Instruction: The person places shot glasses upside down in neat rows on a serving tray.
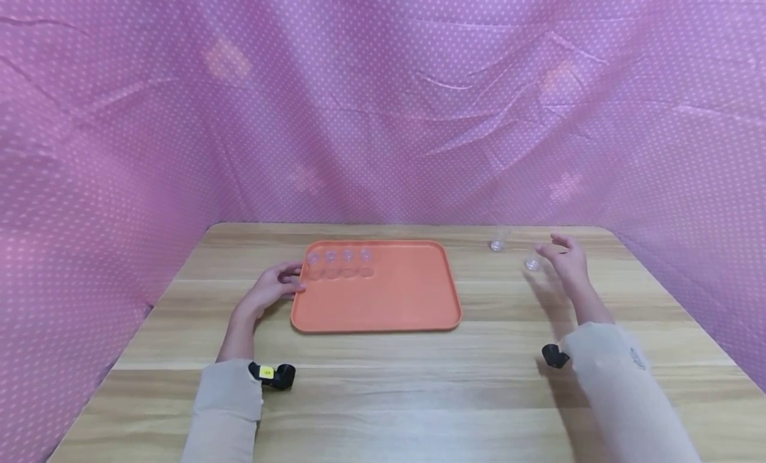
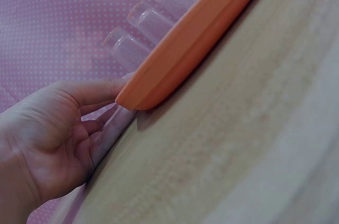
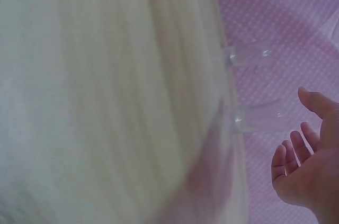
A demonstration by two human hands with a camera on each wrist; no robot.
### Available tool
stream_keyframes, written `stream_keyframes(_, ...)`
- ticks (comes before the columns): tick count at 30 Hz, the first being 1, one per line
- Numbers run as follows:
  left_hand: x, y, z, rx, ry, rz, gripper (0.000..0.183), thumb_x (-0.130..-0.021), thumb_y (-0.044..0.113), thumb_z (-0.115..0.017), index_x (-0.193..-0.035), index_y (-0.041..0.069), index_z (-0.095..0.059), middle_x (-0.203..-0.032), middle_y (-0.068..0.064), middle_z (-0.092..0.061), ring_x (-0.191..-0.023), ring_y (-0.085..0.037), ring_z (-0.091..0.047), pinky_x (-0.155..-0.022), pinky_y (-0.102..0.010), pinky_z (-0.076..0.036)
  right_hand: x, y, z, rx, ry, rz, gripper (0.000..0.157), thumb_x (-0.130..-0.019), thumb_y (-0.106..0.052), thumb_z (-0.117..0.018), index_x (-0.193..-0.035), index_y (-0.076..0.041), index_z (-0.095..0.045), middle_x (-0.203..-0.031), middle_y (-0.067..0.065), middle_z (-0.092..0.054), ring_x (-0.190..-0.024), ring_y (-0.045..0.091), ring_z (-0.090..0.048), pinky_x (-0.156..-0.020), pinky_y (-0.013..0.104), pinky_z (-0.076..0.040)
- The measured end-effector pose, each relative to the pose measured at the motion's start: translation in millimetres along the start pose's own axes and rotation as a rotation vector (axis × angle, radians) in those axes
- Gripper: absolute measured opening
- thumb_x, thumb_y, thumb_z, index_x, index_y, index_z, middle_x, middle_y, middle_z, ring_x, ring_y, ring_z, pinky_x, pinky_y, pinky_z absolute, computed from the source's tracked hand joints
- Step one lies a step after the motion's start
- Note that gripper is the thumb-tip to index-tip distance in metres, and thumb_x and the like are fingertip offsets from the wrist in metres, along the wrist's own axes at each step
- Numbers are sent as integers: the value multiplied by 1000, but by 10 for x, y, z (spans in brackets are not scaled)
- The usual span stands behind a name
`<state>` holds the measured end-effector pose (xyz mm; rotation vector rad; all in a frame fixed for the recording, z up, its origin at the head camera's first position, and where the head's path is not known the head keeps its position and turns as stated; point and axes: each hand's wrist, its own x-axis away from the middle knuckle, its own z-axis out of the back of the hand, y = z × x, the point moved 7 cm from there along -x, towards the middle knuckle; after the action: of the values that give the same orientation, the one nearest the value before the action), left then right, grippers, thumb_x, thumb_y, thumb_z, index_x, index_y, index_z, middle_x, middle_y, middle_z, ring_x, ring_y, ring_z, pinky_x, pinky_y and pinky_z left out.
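At the left end of the orange tray (image 1: 383, 303), my left hand (image 1: 272, 290) grips the rim. In the left wrist view its thumb lies along the upper edge and its fingers (image 2: 114, 128) reach beneath the corner. Several clear glasses (image 1: 349, 263) stand in a row at the tray's back left. Over on the right, my right hand (image 1: 565, 260) is raised beside a clear glass (image 1: 532, 263), fingers loosely bent and holding nothing. The right wrist view shows a gap between this hand and the nearer glass (image 3: 262, 117). A second clear glass (image 1: 497, 245) stands farther back and left.
Everything stands on a wood-grain table (image 1: 383, 396). Pink dotted cloth (image 1: 383, 117) hangs behind the table and along both sides. Each sleeve carries a small black wrist camera, one on the left cuff (image 1: 281, 376) and one on the right cuff (image 1: 555, 356).
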<state>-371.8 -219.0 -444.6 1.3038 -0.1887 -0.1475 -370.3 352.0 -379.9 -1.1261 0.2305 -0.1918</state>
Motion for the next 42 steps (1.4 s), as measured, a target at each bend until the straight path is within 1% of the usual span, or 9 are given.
stream_keyframes(3, -5, -4, -5, -6, 2, 6, 62, -84, -3, -60, -139, -5, -30, -130, -25, -39, -94, -24, -55, -77, -32, -54, -4, 106, -18, -33, -21, -34, 67, -89, -24, -60, -142, -1, -26, -144, 20, -26, -83, 6, -44, -78, 24, -48)
stream_keyframes(5, -11, -4, -7, -5, -1, 3, 63, -84, -3, -60, -139, -5, -30, -131, -25, -39, -95, -24, -54, -77, -32, -54, -19, 190, -41, -54, -38, -62, 69, -90, -25, -60, -143, -2, -23, -145, 20, -24, -85, 10, -47, -82, 29, -50)
stream_keyframes(11, -14, -1, -9, 8, -2, 2, 63, -83, -3, -60, -139, -5, -31, -130, -25, -40, -93, -22, -55, -77, -31, -54, -40, 388, -147, -100, -60, -137, 70, -89, -25, -61, -143, -4, -24, -139, 18, -29, -100, 19, -41, -97, 39, -37)
stream_keyframes(14, -16, 7, -20, 19, -13, -12, 64, -83, -4, -60, -139, -6, -30, -131, -26, -39, -92, -21, -56, -78, -32, -54, -53, 425, -179, -76, -45, -120, 67, -88, -24, -62, -141, -2, -28, -133, 17, -34, -97, 18, -41, -90, 34, -40)
stream_keyframes(19, -23, 13, -29, 26, -15, -17, 64, -82, -5, -61, -139, -6, -30, -130, -27, -39, -90, -20, -57, -78, -31, -54, -80, 427, -184, -59, -40, -13, 61, -84, -21, -67, -133, 2, -39, -112, 12, -48, -90, 15, -46, -79, 25, -43)
stream_keyframes(22, -25, 21, -30, 21, -10, -13, 64, -83, -4, -61, -139, -6, -30, -130, -26, -40, -91, -20, -56, -78, -31, -54, -81, 422, -189, -52, -49, 18, 61, -83, -19, -68, -132, 2, -39, -104, 10, -51, -95, 19, -47, -87, 31, -43)
stream_keyframes(26, -22, 30, -28, 23, -10, -14, 64, -83, -4, -61, -139, -6, -30, -130, -26, -39, -92, -21, -55, -78, -31, -54, -91, 430, -202, 28, -41, -8, 56, -87, -14, -61, -134, 4, -37, -117, 20, -47, -108, 30, -43, -99, 43, -36)
stream_keyframes(29, -13, 31, -21, 28, -8, -14, 64, -83, -4, -61, -139, -6, -30, -130, -26, -40, -93, -21, -55, -78, -31, -53, -95, 429, -206, 86, -29, -25, 49, -88, -10, -57, -129, 8, -39, -123, 28, -44, -111, 36, -41, -99, 46, -35)
stream_keyframes(42, 6, 0, -3, 18, -1, -1, 63, -84, -3, -60, -139, -5, -31, -129, -25, -40, -95, -23, -55, -78, -31, -54, -111, 494, -233, 187, 29, -35, 37, -87, -12, -59, -114, 12, -47, -119, 30, -47, -110, 41, -42, -99, 49, -33)
